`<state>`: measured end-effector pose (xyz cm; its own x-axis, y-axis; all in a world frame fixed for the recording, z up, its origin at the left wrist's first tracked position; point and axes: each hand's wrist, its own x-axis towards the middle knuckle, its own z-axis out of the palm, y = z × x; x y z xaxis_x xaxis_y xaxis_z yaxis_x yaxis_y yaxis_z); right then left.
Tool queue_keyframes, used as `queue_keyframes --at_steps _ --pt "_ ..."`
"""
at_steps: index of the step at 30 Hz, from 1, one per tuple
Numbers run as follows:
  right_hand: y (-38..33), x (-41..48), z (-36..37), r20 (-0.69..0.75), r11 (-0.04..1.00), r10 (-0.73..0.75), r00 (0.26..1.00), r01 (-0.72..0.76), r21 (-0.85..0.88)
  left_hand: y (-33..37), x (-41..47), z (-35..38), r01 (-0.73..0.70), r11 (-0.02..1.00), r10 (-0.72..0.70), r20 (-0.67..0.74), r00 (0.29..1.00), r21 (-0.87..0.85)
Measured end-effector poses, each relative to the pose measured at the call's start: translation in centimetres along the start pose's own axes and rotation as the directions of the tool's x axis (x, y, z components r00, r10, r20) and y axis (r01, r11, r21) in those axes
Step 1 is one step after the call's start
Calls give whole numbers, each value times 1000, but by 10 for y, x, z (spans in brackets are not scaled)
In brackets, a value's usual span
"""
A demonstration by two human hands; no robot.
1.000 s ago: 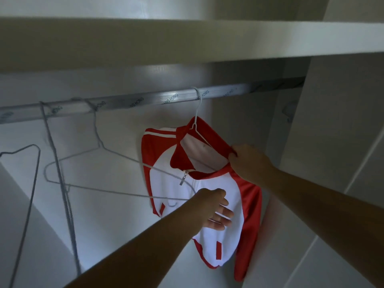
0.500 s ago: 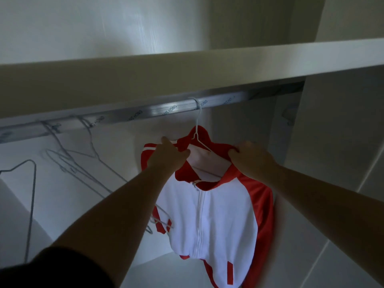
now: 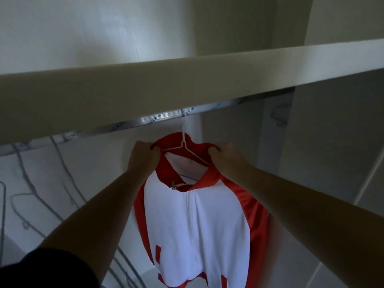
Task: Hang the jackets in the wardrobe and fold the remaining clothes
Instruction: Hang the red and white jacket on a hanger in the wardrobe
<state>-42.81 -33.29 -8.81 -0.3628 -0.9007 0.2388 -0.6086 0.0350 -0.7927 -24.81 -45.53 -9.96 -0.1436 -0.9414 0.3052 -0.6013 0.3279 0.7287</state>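
Note:
A red and white zip jacket (image 3: 195, 229) hangs on a white wire hanger (image 3: 183, 140), whose hook sits over the metal wardrobe rail (image 3: 153, 121). My left hand (image 3: 143, 159) grips the red collar on the left side. On the right side of the collar, my right hand (image 3: 226, 156) grips the fabric at the shoulder. The zip is closed below the collar, and the zip pull hangs near the collar's left flap. The jacket's lower hem runs out of view at the bottom.
Several bare wire hangers (image 3: 62, 183) hang on the rail to the left of the jacket. A thick white shelf (image 3: 187, 80) crosses just above the rail. The wardrobe's side panel (image 3: 332, 142) stands close on the right.
My left hand rose from the jacket's front to the left side of the collar and gripped it. The view tilted up, and the jacket now faces me squarely.

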Motion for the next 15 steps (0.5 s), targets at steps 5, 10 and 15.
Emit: queue_keyframes --at_steps 5,10,15 --pt "-14 0 8 54 970 -126 991 134 -204 -15 1 -8 -228 962 198 193 961 148" --pt "-24 11 28 100 934 -143 985 168 -316 -27 5 -28 -230 965 209 163 964 127" --pt "-17 14 29 49 933 -152 987 160 -322 -59 1 -46 -102 834 -87 311 946 542"
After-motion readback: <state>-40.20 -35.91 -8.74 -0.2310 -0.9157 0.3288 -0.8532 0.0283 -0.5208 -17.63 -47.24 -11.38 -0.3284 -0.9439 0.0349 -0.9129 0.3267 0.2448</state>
